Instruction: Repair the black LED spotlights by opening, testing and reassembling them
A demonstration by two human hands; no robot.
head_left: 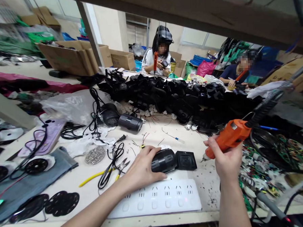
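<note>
My left hand [144, 168] is closed around a black cylindrical plastic housing [164, 161] that lies on its side on the bench. A black square base [185, 160] sits at the housing's right end; whether the two are joined I cannot tell. In my right hand [227, 160] is an orange electric screwdriver [227, 138], its tip pointing down and left, just right of the square base. Below the housing is a white power strip [156, 199] with several sockets. Yellow-handled cutters [122, 165] lie left of my left hand, beside a coiled black cable [109, 173].
A dish of small screws [94, 155] and a dark cylinder [130, 122] stand on the left. Black plastic parts [165, 92] are heaped across the back. Circuit boards and wires [263, 175] pile up at right. A co-worker [157, 59] sits opposite, another [237, 70] farther right.
</note>
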